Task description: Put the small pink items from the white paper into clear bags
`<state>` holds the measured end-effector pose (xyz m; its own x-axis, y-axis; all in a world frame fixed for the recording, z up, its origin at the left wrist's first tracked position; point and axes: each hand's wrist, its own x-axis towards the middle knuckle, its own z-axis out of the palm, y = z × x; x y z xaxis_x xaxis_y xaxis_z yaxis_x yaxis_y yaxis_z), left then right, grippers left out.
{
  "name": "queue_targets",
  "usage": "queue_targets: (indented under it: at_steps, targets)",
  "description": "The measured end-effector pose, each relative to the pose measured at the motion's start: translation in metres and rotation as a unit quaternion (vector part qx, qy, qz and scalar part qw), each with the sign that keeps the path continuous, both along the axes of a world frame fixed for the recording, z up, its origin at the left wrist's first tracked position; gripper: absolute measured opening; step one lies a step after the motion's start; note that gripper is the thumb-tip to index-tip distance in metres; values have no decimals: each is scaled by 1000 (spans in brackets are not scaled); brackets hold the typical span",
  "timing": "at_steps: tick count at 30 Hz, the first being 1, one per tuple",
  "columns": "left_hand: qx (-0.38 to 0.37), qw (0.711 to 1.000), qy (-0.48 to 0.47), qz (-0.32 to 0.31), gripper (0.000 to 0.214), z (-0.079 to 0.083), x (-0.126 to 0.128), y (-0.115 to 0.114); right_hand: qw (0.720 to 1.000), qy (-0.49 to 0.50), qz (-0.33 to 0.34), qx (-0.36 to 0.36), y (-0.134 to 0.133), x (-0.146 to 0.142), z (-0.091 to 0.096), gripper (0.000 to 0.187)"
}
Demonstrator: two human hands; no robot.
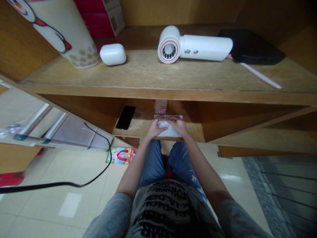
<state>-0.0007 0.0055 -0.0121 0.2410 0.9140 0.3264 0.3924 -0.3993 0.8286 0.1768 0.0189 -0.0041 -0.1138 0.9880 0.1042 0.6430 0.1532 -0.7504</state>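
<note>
Both hands are found at the lower wooden shelf (146, 127), where a crumpled white wrapping (170, 131) is being worked around a pale rounded object (162, 124). The left hand (154, 129) and the right hand (178, 125) are brought close together over the bundle from either side, with the grip of each curled closed upon it; no single pinch point can be made out. The bundle rests on the front of the shelf, just beside a pink packet (160, 106), and a black smartphone (125, 117) is lying near it, to the left of the hands. On the upper shelf (148, 71) are placed a white hair dryer (195, 44), a white rounded case (113, 54), a large printed tumbler (64, 33) and a black pouch (250, 46).
</note>
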Motion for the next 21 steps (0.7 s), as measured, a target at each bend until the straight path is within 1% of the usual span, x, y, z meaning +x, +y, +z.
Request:
queue_targets:
  at_steps: [3, 10, 14, 21]
  targets:
    - [-2, 1000, 0, 2, 51, 0, 0, 0, 999, -13, -30, 5, 0, 2, 3, 16]
    - [-2, 1000, -4, 1, 50, 1, 0, 0, 993, -95, -73, 14, 2, 5, 6, 16]
    - [-12, 1000, -4, 2, 52, 1, 1, 0, 988, -134, -71, 20, 6, 1, 5, 18]
    - [-7, 1000, -11, -3, 52, 1, 0, 0, 983, -172, -61, 2, 9, -4, 7, 18]
